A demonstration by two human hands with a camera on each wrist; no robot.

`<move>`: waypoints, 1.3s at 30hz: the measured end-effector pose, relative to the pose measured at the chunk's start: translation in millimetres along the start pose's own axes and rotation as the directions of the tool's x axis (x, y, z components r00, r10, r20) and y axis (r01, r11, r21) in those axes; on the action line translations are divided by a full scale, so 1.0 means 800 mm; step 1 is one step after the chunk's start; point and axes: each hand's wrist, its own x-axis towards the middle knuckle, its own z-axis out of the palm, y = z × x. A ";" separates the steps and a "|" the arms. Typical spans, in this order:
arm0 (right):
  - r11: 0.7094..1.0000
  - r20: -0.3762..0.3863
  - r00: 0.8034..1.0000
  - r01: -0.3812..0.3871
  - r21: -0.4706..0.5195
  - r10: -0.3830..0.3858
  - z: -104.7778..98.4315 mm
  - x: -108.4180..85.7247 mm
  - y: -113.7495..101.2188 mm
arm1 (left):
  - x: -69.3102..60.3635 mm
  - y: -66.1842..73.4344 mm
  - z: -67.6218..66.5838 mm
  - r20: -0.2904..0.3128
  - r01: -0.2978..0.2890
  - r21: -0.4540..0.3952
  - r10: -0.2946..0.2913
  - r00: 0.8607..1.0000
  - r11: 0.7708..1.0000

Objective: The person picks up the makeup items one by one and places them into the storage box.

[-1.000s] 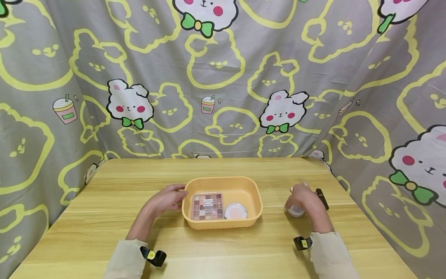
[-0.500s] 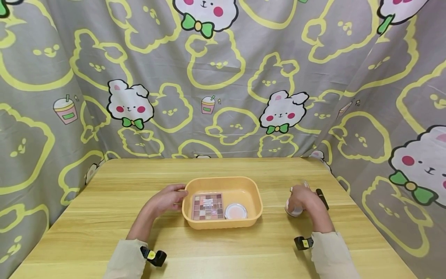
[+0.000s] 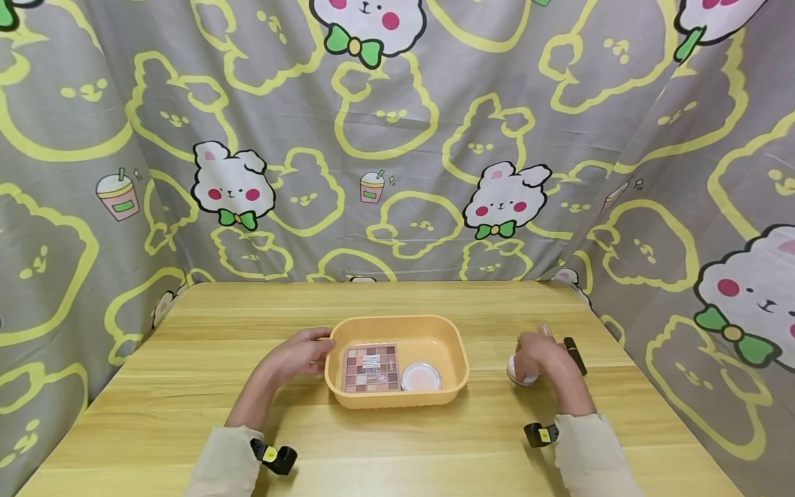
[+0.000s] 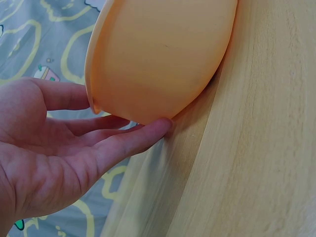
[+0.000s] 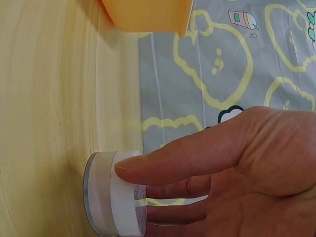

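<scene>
My left hand (image 3: 303, 353) holds the left end of a yellow-orange plastic basket (image 3: 397, 398). In the left wrist view, one digit reaches over the basket's rim and the other fingers lie along the outer wall. Inside the basket are an eyeshadow palette (image 3: 373, 367) with many pans and a round powder compact (image 3: 420, 377). My right hand (image 5: 256, 153) grips a short round cosmetic jar (image 5: 101, 190) with a white band, thumb on its side and fingers opposite. Most of that jar is hidden by the hand in the head view.
Beyond my right hand lie a black lipstick-like tube (image 3: 575, 355) and a slim clear tube (image 3: 545, 330), partly hidden by the hand. Everything rests on a wooden table (image 3: 373, 455). A grey patterned curtain (image 3: 422, 138) surrounds the table's back and sides.
My right hand's fingers have shifted slightly leftward around the jar, and the jar sits marginally further left. My left hand and the basket have stayed in place.
</scene>
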 end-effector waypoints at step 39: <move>0.990 -0.122 0.992 -0.011 0.140 0.028 0.001 0.000 0.000 | -0.001 0.002 0.001 -0.004 -0.001 0.004 0.001 1.000 1.000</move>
